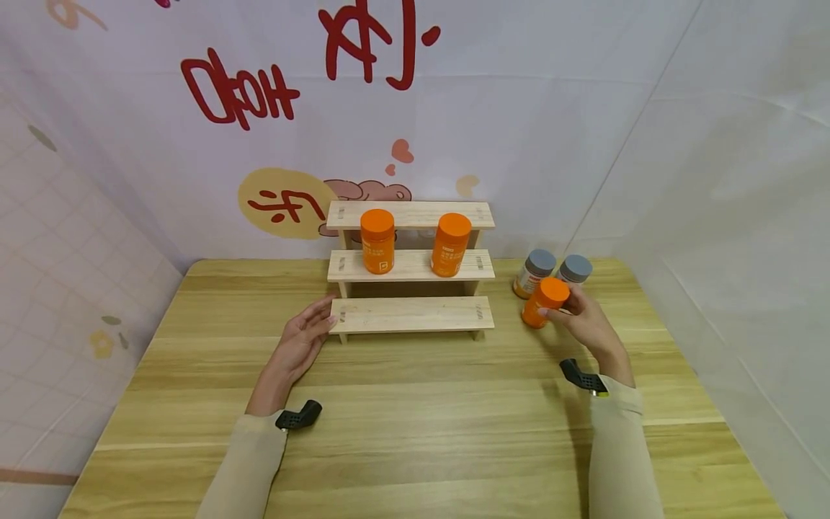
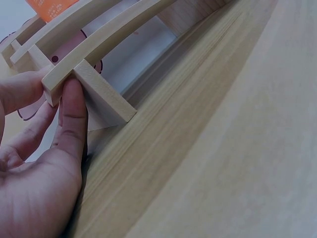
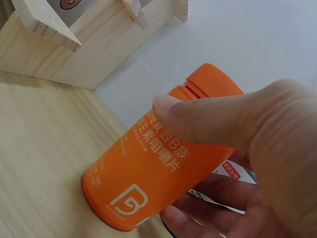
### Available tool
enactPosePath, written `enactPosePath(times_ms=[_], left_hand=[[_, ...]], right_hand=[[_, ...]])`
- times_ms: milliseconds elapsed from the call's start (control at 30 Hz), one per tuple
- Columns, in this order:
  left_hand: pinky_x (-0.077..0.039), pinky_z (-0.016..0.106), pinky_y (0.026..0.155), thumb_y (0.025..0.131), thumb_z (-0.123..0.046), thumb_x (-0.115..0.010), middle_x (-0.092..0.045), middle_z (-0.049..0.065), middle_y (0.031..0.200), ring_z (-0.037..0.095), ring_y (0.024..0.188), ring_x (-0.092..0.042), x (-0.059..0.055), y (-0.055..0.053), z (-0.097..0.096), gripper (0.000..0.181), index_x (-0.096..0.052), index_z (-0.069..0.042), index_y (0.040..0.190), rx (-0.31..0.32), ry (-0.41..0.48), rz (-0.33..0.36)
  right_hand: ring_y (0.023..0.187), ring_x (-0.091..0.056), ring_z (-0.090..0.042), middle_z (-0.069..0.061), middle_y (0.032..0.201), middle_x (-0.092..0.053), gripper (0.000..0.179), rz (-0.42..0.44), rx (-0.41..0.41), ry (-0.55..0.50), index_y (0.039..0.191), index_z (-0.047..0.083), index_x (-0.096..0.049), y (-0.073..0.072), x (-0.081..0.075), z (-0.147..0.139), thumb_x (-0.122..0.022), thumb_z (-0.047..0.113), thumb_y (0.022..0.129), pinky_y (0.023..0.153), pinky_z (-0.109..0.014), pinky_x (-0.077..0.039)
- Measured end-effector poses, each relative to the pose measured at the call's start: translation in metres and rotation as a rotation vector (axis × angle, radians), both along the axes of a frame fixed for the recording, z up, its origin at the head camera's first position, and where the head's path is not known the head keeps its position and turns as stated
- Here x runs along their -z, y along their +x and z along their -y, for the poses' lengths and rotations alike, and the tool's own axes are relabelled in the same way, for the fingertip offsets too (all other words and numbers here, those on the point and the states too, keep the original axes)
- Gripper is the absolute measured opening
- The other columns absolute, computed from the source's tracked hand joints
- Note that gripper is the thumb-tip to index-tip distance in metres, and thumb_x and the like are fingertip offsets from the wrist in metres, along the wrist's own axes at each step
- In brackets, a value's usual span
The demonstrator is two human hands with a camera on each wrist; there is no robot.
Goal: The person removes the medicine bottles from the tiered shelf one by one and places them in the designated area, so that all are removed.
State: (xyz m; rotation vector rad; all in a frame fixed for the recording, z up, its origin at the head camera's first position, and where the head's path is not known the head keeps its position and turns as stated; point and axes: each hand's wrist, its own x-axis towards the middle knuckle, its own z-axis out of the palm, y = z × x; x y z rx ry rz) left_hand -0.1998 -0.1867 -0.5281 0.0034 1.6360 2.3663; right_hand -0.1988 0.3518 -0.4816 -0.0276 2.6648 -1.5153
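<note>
My right hand [image 1: 588, 326] grips an orange pill bottle [image 3: 143, 163] with an orange lid, thumb across its label and fingers round the far side. This bottle is right of a three-step wooden rack [image 1: 411, 315], in front of two grey-lidded bottles. With thumb and fingers, my left hand [image 1: 303, 339] pinches the left end of the rack's lowest step [image 2: 67, 69]. Two more orange bottles, one on the left [image 1: 378, 242] and one on the right [image 1: 450, 246], stand upright on the middle step. Nothing stands on the lowest and top steps.
Behind the held bottle are two grey-lidded bottles, a left one [image 1: 535, 272] and a right one [image 1: 574, 269]. The wooden table [image 1: 415, 432] meets a white printed cloth [image 1: 519, 130] at the back, and similar cloth hangs at both sides.
</note>
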Motion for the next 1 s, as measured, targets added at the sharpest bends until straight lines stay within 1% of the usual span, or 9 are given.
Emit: enactPosePath(times_ms=[100, 167, 367, 433, 500, 567, 633, 767, 1000], left_hand=[[-0.052, 0.015, 0.095, 0.101, -0.002, -0.061, -0.052, 0.0, 0.132, 0.006, 0.119, -0.057, 0.001, 0.0, 0.0, 0.066, -0.031, -0.003, 0.16, 0.003, 0.003, -0.001], [-0.052, 0.015, 0.095, 0.101, -0.002, -0.061, -0.052, 0.001, 0.132, 0.006, 0.119, -0.057, 0.001, 0.0, 0.0, 0.066, -0.031, -0.003, 0.16, 0.002, 0.004, -0.001], [-0.052, 0.015, 0.096, 0.101, -0.002, -0.063, -0.053, 0.0, 0.132, 0.005, 0.119, -0.058, 0.001, 0.001, 0.001, 0.067, -0.031, -0.002, 0.16, 0.002, 0.006, -0.006], [-0.053, 0.015, 0.095, 0.101, -0.002, -0.062, -0.053, 0.0, 0.132, 0.005, 0.118, -0.058, 0.001, 0.001, 0.001, 0.067, -0.031, -0.002, 0.16, 0.006, 0.006, -0.007], [-0.053, 0.015, 0.094, 0.101, -0.002, -0.062, -0.053, 0.0, 0.131, 0.005, 0.117, -0.058, 0.0, 0.001, 0.001, 0.067, -0.03, -0.002, 0.16, 0.006, 0.005, -0.008], [-0.053, 0.015, 0.094, 0.101, -0.003, -0.062, -0.054, -0.001, 0.131, 0.005, 0.118, -0.058, 0.001, 0.001, 0.002, 0.067, -0.03, -0.002, 0.16, 0.006, 0.005, -0.014], [-0.052, 0.014, 0.095, 0.102, -0.004, -0.062, -0.053, -0.002, 0.131, 0.005, 0.118, -0.057, 0.0, 0.001, 0.002, 0.067, -0.03, -0.002, 0.161, 0.005, 0.003, -0.02], [-0.052, 0.014, 0.094, 0.101, -0.004, -0.063, -0.053, -0.002, 0.13, 0.005, 0.117, -0.057, -0.001, 0.001, 0.001, 0.068, -0.03, -0.002, 0.161, 0.001, 0.005, -0.015], [-0.052, 0.014, 0.093, 0.101, -0.003, -0.063, -0.053, -0.001, 0.129, 0.005, 0.116, -0.057, 0.0, 0.001, 0.001, 0.068, -0.031, -0.002, 0.16, -0.004, 0.001, 0.007]], right_hand=[[0.133, -0.053, -0.029, -0.019, 0.15, -0.052, 0.069, 0.011, -0.009, 0.008, 0.154, 0.012, -0.039, 0.001, -0.003, -0.001, -0.074, 0.029, 0.097, 0.095, -0.013, -0.045], [0.134, -0.052, -0.033, -0.019, 0.15, -0.052, 0.071, 0.021, -0.013, 0.017, 0.156, 0.012, -0.038, 0.002, -0.006, -0.001, -0.074, 0.029, 0.097, 0.097, -0.018, -0.047], [0.139, -0.049, -0.036, -0.017, 0.154, -0.049, 0.081, 0.046, 0.005, 0.057, 0.161, 0.017, -0.031, 0.011, -0.03, 0.004, -0.074, 0.039, 0.096, 0.093, -0.014, -0.047], [0.14, -0.048, -0.039, -0.018, 0.155, -0.047, 0.082, 0.035, 0.013, 0.074, 0.162, 0.016, -0.03, 0.013, -0.038, 0.005, -0.072, 0.041, 0.096, 0.098, -0.021, -0.051], [0.142, -0.047, -0.04, -0.018, 0.157, -0.046, 0.081, 0.023, 0.027, 0.078, 0.161, 0.016, -0.031, 0.015, -0.046, 0.007, -0.072, 0.042, 0.096, 0.107, -0.035, -0.05], [0.143, -0.045, -0.041, -0.018, 0.158, -0.044, 0.08, 0.008, 0.041, 0.078, 0.161, 0.016, -0.031, 0.017, -0.053, 0.011, -0.071, 0.042, 0.097, 0.114, -0.049, -0.045], [0.145, -0.042, -0.042, -0.018, 0.16, -0.042, 0.08, -0.004, 0.06, 0.071, 0.161, 0.016, -0.031, 0.018, -0.059, 0.014, -0.07, 0.043, 0.097, 0.117, -0.057, -0.038], [0.147, -0.038, -0.043, -0.018, 0.161, -0.039, 0.082, -0.043, 0.089, 0.096, 0.161, 0.016, -0.031, 0.02, -0.068, 0.024, -0.07, 0.047, 0.096, 0.117, -0.061, -0.036], [0.147, -0.038, -0.041, -0.017, 0.16, -0.041, 0.078, -0.167, 0.08, 0.103, 0.158, 0.013, -0.037, 0.023, -0.076, 0.041, -0.073, 0.04, 0.095, 0.119, -0.06, -0.034]])
